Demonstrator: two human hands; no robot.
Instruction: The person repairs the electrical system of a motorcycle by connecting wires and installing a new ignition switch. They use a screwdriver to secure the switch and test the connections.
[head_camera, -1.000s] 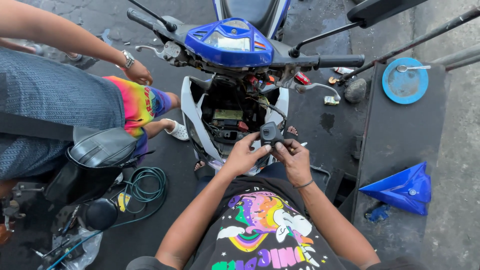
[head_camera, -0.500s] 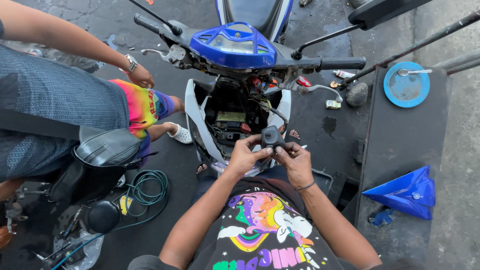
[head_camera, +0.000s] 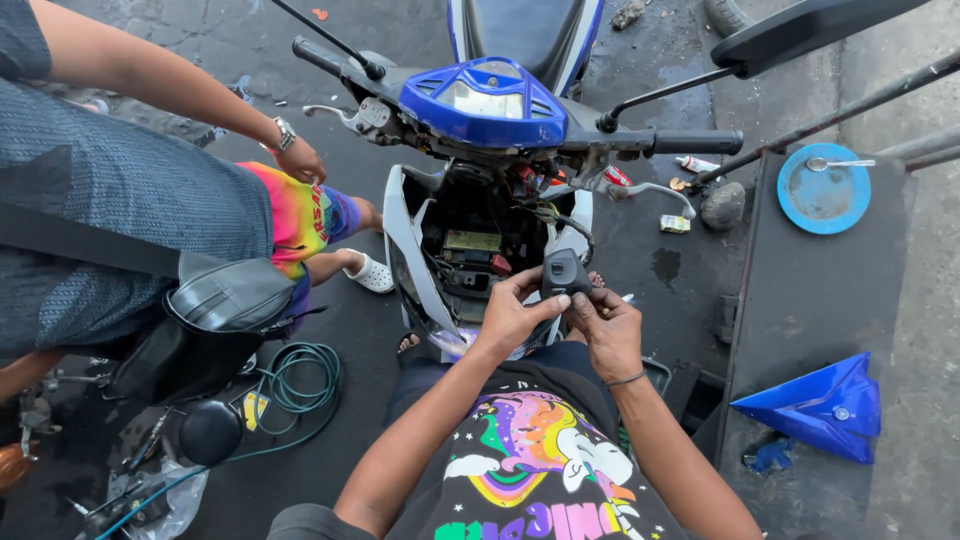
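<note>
Change since earlier frame: hands and black switch housing sitting slightly higher against the scooter's open front; grip otherwise unchanged.
Left hand: closed on the housing, thumb and fingertips pinching its left and lower edge.
Right hand: curled shut against the housing's right underside; fingertips hidden, so cannot tell exactly what they press.
Housing position: held up between both hands, just in front of the wiring and the open cavity, below the right handlebar grip.
Scooter: front cover off, blue headlight cowl on top.
Nearby: blue panel and blue plate on the dark bench at right; green hose on the ground at left; another person's arm reaching in from the left.
Doing it well: best steadied with the left pinch while the right fingers work; keep attached wires slack, not tugged.
</note>
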